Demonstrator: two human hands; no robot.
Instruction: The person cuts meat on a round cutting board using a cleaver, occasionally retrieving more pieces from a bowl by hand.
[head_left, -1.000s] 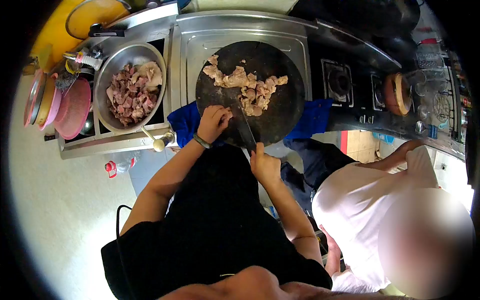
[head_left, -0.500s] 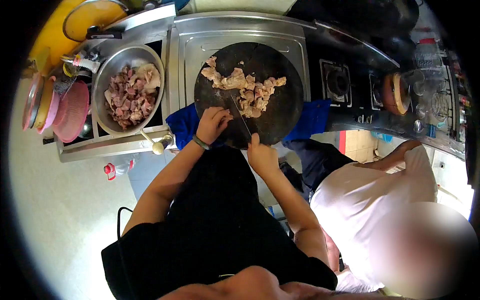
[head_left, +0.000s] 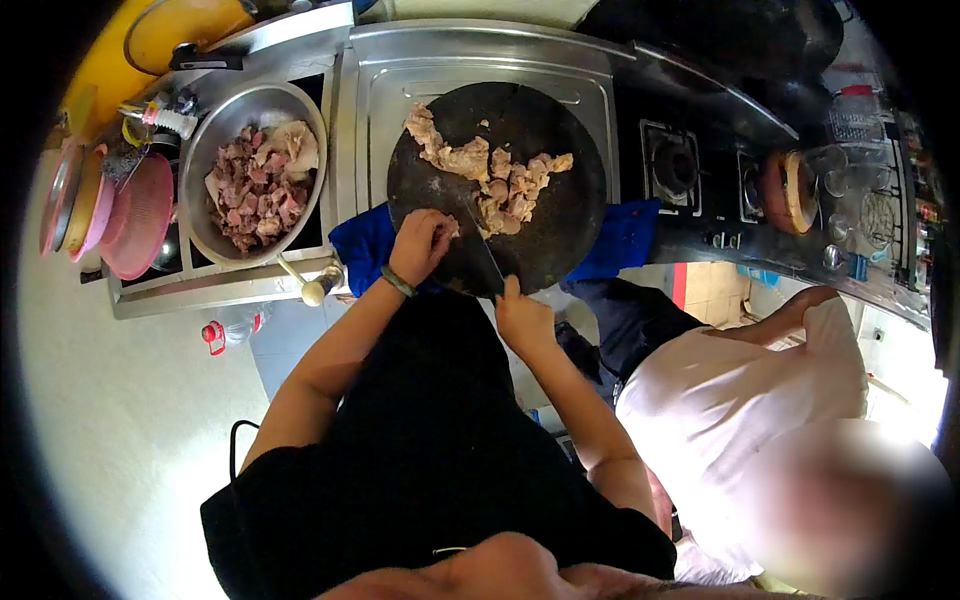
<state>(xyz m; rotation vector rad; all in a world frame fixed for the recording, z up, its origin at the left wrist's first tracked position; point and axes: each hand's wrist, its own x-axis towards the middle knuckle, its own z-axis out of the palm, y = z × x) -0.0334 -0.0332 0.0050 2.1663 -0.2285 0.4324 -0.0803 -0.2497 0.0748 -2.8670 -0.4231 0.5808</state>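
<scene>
A round dark chopping board (head_left: pixel 545 245) bears a long strip of pale meat (head_left: pixel 465 157) at its upper left and a heap of cut meat chunks (head_left: pixel 515 195) near its middle. My right hand (head_left: pixel 525 322) grips a knife (head_left: pixel 488 262) by its handle, the thin blade pointing up and left over the board. At the board's lower left, my left hand (head_left: pixel 425 245) has its fingers curled together around a small piece of meat (head_left: pixel 454 229), mostly hidden by them. A bracelet circles the left wrist.
To the left stands a steel bowl (head_left: pixel 200 225) of chopped meat, beside pink baskets (head_left: pixel 140 215). Blue cloth (head_left: pixel 625 240) shows under the board. A gas burner (head_left: pixel 675 165) lies to the right. Another person (head_left: pixel 720 390) in a light shirt is close at my right.
The knife blade has tilted and now shows its darker side. My left hand has closed a little more and shifted slightly left. The strip of meat has shifted slightly.
</scene>
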